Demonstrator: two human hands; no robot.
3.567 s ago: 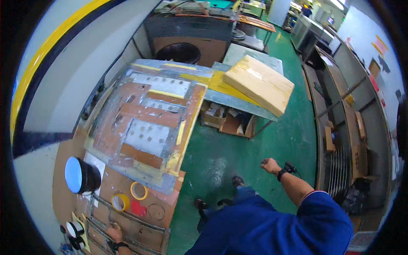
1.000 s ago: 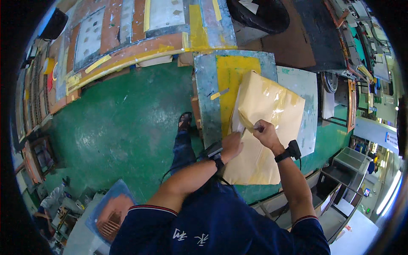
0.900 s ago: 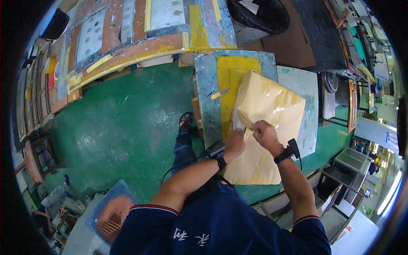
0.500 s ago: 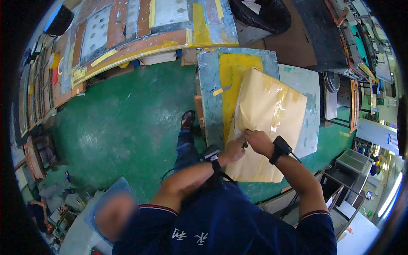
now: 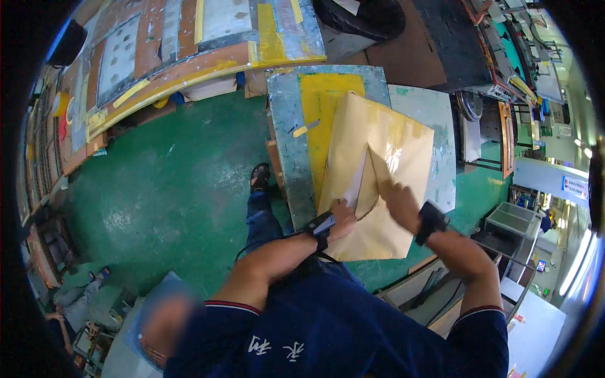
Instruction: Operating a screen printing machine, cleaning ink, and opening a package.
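A flat parcel in brown kraft paper point(image 5: 403, 151), with shiny clear tape across it, lies in front of me. Its paper is torn in a long, pointed opening, and a pale layer point(image 5: 357, 183) shows along the left side of the tear. My right hand point(image 5: 401, 205), somewhat blurred, is closed on the torn flap and holds it up to the right. At the left of the opening my left hand point(image 5: 342, 218) grips the paper, its fingertips partly hidden. A yellow-handled knife point(image 5: 305, 128) lies beyond the parcel's left edge, out of both hands.
The parcel rests on a worn, paint-marked board point(image 5: 287, 157) with a yellow patch. A long stained workbench point(image 5: 233, 57) runs along the far left, above green floor point(image 5: 157, 176). A black-lined bin point(image 5: 378, 22) stands beyond the board. Another person point(image 5: 167, 321) is at the lower left.
My hands, close together before, have moved apart. The right hand has pulled a paper flap up and right, and the parcel has torn open. The whole view has shifted slightly.
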